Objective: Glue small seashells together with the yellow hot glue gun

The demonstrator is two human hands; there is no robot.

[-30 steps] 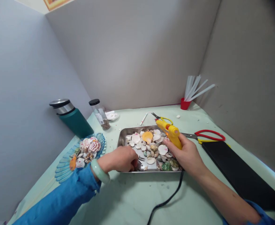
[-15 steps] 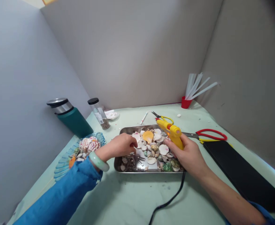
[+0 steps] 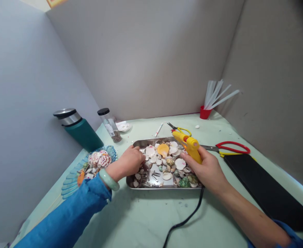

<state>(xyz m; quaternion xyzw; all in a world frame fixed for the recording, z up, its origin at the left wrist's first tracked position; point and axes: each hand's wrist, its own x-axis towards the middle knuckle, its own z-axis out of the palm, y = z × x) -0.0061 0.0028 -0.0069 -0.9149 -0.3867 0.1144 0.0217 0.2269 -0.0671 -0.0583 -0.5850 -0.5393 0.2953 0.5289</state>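
A metal tray (image 3: 164,188) holds many seashells (image 3: 180,164) and, at its lower left, several small metal clips (image 3: 154,175). Over the tray's left side is my left hand (image 3: 131,161), its fingers curled down among the shells; the fingertips are hidden, so what they grip, if anything, does not show. My right hand (image 3: 210,171) is wrapped round the handle of a yellow glue gun (image 3: 192,148) above the tray's right side. The gun's nozzle points up and left, and its black cord (image 3: 184,220) runs down to the table's front.
At left, a blue glass dish (image 3: 71,179) of shells sits before a teal bottle (image 3: 82,134) and a clear jar (image 3: 110,127). Behind the tray lie a white pen (image 3: 159,130) and small scissors (image 3: 183,131). To the right: large red-handled scissors (image 3: 234,147), a black slab (image 3: 267,189), glue sticks in a red cup (image 3: 205,113).
My left hand has shifted left and slightly up over the tray, uncovering more of the shells and clips. My right hand keeps the glue gun in nearly the same place.
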